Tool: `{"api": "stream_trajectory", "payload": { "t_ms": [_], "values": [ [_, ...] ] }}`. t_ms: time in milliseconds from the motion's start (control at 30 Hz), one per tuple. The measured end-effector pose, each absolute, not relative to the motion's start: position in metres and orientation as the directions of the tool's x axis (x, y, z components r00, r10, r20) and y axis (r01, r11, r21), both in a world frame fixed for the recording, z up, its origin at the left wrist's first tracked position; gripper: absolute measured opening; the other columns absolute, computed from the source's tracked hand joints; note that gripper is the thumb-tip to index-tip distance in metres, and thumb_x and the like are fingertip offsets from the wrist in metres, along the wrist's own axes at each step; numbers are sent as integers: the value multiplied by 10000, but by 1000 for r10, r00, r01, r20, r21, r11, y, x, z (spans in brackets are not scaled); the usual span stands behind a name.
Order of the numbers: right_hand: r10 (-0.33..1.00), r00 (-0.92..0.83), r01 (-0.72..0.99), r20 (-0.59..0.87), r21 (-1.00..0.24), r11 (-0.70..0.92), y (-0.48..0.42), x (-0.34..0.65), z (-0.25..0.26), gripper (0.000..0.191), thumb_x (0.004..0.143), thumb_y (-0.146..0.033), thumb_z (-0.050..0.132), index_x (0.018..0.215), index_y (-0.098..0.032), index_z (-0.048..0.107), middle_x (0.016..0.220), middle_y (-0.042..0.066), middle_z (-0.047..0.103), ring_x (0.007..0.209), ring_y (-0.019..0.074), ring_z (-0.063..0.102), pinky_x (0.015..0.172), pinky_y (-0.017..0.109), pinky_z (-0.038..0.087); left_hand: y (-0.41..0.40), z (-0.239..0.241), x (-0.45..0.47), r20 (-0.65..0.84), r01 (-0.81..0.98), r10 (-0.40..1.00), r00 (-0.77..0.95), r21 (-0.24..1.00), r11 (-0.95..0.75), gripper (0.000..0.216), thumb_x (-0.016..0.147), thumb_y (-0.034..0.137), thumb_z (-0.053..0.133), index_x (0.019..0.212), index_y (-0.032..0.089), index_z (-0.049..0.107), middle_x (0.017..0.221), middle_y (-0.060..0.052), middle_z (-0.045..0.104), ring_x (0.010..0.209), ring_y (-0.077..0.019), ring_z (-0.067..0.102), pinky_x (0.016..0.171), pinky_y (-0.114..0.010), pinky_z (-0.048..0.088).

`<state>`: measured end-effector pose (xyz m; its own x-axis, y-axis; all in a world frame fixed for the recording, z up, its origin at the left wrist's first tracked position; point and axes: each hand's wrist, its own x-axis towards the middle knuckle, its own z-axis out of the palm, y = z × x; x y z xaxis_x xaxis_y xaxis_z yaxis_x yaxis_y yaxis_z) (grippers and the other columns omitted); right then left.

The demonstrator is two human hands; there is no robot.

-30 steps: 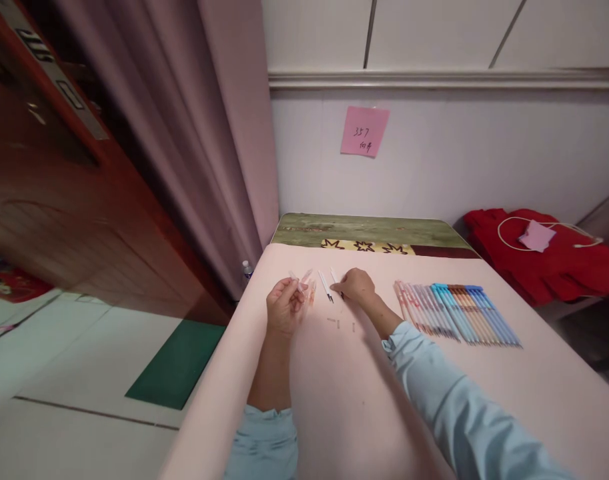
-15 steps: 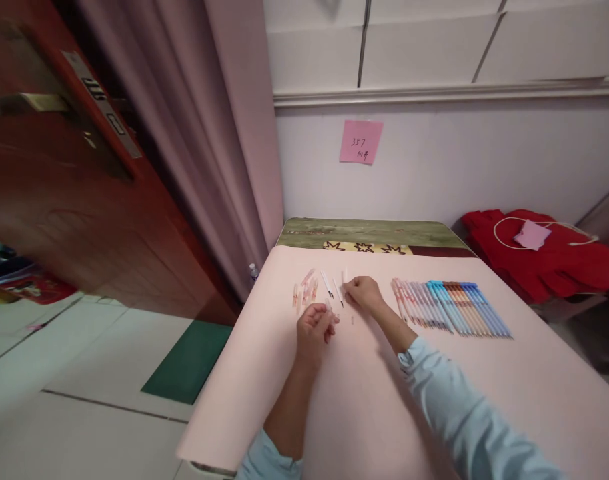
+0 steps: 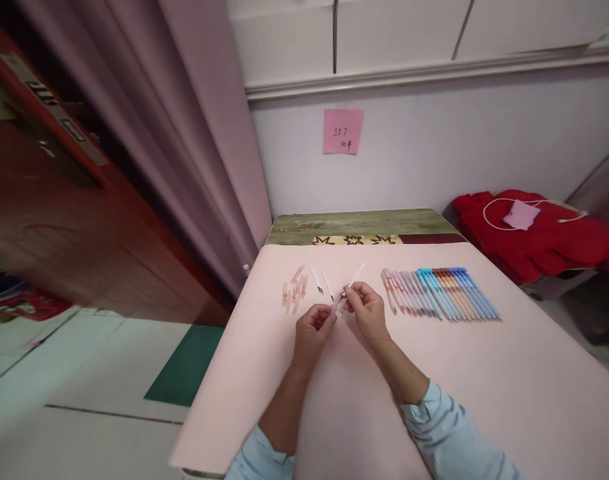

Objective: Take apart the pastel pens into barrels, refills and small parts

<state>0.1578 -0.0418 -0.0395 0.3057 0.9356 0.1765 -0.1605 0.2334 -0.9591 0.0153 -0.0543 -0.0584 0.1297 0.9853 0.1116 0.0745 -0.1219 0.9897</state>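
Note:
My right hand [image 3: 367, 309] pinches a white pen refill [image 3: 357, 273], its dark tip pointing down and left. Between the thumb and fingers of my left hand [image 3: 314, 331] is a clear pinkish pen barrel [image 3: 337, 307]. The refill's tip is at the barrel; whether it has entered, I cannot tell. Just beyond my hands lie more white refills [image 3: 316, 280] with dark tips. To their left are several short translucent pen parts [image 3: 295, 290] with pink and orange markings.
A neat row of pens [image 3: 441, 293], pink through blue, lies on the right of the pink-covered table [image 3: 484, 387]. Red cloth [image 3: 534, 243] with a white cord stands beyond the right edge. A pink note [image 3: 343, 132] is on the wall; a red door [image 3: 84, 240] stands at left.
My right hand has picked up a refill from the table and brought it down and left to the barrel in my left hand. The view has shifted slightly to the right.

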Motion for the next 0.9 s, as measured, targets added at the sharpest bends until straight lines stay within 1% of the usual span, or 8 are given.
{"api": "stream_trajectory", "payload": {
  "t_ms": [233, 467, 533, 700, 833, 900],
  "values": [
    [925, 330, -156, 188, -956, 250, -43, 157, -35, 287, 815, -461, 651, 798, -189, 561, 609, -30, 570, 501, 96, 511, 516, 220, 416, -55, -60, 16, 127, 76, 985, 113, 988, -136, 204, 765, 340, 702, 864, 167, 661, 714, 5, 589, 607, -94, 498, 558, -201, 392],
    [945, 270, -127, 187, -965, 228, -45, 157, -40, 318, 802, -507, 634, 804, -199, 554, 614, -28, 565, 515, 111, 533, 520, 224, 434, -56, -58, 16, 118, 87, 988, 103, 988, -127, 238, 742, 360, 720, 873, 165, 682, 739, -19, 637, 610, -108, 517, 567, -213, 407],
    [947, 257, -91, 191, -971, 221, -46, 157, -41, 320, 804, -513, 624, 807, -199, 564, 613, -24, 567, 524, 119, 542, 529, 227, 441, -57, -57, 16, 118, 87, 989, 94, 988, -126, 245, 731, 369, 728, 869, 169, 692, 739, -20, 647, 606, -113, 525, 570, -218, 415],
    [945, 200, 89, 258, -965, 245, -52, 158, -44, 275, 820, -466, 605, 790, -193, 613, 564, -31, 543, 508, 121, 517, 533, 226, 421, -58, -52, 17, 139, 108, 988, 72, 983, -146, 240, 730, 368, 730, 869, 173, 707, 803, -34, 686, 645, -126, 563, 622, -232, 448],
    [935, 163, 174, 316, -942, 288, -54, 160, -45, 233, 828, -412, 593, 787, -187, 637, 670, -1, 614, 524, 110, 519, 536, 221, 424, -58, -51, 18, 151, 124, 986, 71, 979, -159, 237, 751, 370, 714, 879, 171, 707, 824, -39, 693, 664, -125, 576, 636, -230, 447],
    [936, 155, 180, 317, -940, 289, -54, 162, -46, 233, 828, -404, 590, 847, -184, 661, 742, 16, 649, 546, 114, 548, 551, 226, 446, -58, -52, 18, 154, 108, 986, 62, 981, -160, 238, 745, 366, 720, 879, 170, 702, 821, -38, 692, 676, -127, 583, 647, -232, 450]
  ]
}}
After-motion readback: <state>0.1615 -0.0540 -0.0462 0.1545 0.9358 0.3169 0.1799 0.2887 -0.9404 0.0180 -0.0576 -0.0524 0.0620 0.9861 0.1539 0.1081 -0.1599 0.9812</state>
